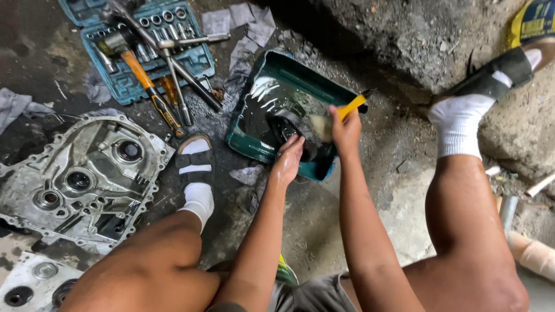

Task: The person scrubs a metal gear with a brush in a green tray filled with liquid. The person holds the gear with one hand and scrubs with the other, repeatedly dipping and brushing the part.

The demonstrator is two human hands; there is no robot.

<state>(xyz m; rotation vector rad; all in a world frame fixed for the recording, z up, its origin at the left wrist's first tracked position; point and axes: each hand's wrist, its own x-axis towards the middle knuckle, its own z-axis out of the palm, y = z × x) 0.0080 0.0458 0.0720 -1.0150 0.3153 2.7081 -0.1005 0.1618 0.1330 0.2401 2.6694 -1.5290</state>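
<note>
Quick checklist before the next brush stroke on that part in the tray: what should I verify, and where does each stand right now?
1. Right hand grips the yellow-handled brush: ok.
2. Left hand steadies the dark round part: ok, fingers rest on it.
3. Green tray holds dark liquid: ok.
4. Tray sits flat on the ground: cannot tell, near corner hidden by the hands.
5. Socket set case lies apart from the tray: ok.
6. Aluminium engine cover lies away from splashes: ok, beyond the left foot.

Teal tray (263,147), yellow-handled brush (350,107)
</note>
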